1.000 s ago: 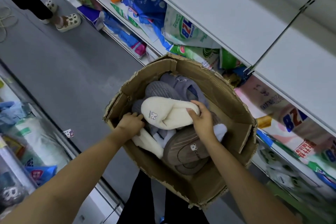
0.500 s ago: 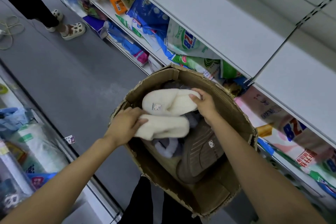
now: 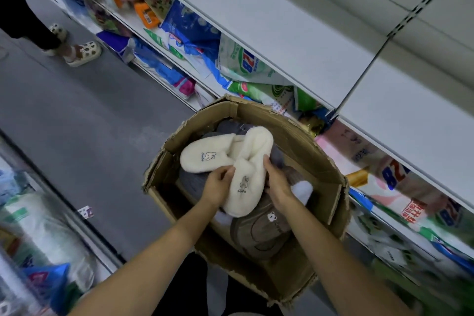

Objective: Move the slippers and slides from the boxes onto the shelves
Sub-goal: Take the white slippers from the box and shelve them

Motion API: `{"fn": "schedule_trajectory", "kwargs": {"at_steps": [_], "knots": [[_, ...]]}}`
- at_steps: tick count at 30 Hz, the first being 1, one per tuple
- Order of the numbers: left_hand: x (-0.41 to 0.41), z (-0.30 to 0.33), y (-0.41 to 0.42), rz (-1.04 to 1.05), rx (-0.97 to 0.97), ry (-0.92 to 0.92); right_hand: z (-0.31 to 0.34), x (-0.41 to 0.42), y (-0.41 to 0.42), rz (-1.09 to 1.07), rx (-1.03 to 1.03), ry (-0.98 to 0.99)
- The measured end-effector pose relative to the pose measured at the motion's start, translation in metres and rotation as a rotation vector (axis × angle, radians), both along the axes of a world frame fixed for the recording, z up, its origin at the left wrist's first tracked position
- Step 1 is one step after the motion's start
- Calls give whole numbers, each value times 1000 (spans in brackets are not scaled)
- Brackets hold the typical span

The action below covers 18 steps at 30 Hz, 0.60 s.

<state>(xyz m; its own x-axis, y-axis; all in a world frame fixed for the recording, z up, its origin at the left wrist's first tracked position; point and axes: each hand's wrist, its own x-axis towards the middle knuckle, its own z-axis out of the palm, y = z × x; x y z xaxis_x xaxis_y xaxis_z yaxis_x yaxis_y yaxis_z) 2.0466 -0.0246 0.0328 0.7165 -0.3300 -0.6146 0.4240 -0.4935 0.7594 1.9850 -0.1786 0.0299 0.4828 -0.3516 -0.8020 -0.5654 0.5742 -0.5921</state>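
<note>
Two cream fluffy slippers are held crossed above an open cardboard box (image 3: 331, 177). One cream slipper (image 3: 205, 156) with a bunny print points left. The other cream slipper (image 3: 247, 177) lies over it, toe toward me. My left hand (image 3: 218, 185) pinches where the two meet. My right hand (image 3: 278, 182) grips the right side of the nearer slipper. Inside the box lie a brown slipper (image 3: 261, 231) with a bear mark, grey slippers (image 3: 230, 127) and a white one (image 3: 302, 190). A bare white shelf (image 3: 282, 28) runs above the box.
Lower shelves (image 3: 164, 51) hold detergent bags and packets. Another person's feet in patterned sandals (image 3: 83, 52) stand on the grey floor (image 3: 77, 123) at the upper left. A glass-fronted case (image 3: 38, 226) with packaged goods lines the left side.
Both hands have lifted the two cream slippers out of the box and brought them together, crossed; the near one has turned its toe toward me. The view has tilted up toward the shelf.
</note>
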Motion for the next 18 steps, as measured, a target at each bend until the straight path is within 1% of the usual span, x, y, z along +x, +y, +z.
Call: {"fn": "schedule_trajectory", "kwargs": {"at_steps": [1,2,3,5,6,7,8,10,11,13,15,16,18], "knots": [[-1,1,-5,8,19,0,0,-6,9,20,4,9],[-1,3,-7,-44,67,-41,1,-13,18,50,-19,23],[0,5,-7,-162,146,-126,4,-18,26,64,-61,30],[9,14,0,-437,336,-375,3,-26,36,22,-110,30],[16,19,5,-506,379,-498,4,-28,40,-14,-113,21],[26,23,11,-521,355,-585,2,-29,44,-50,-122,11],[38,25,17,-504,282,-616,2,-30,48,-82,-139,1],[63,23,30,-458,136,-594,5,-29,57,-153,-220,-8],[75,19,36,-466,123,-587,7,-29,62,-188,-269,-1],[95,4,47,-520,222,-562,7,-29,73,-250,-341,26],[108,-8,54,-556,309,-424,7,-31,81,-289,-376,43],[112,-10,57,-556,325,-347,9,-33,84,-312,-382,57],[119,-14,62,-522,324,-257,13,-38,88,-361,-384,97]]}}
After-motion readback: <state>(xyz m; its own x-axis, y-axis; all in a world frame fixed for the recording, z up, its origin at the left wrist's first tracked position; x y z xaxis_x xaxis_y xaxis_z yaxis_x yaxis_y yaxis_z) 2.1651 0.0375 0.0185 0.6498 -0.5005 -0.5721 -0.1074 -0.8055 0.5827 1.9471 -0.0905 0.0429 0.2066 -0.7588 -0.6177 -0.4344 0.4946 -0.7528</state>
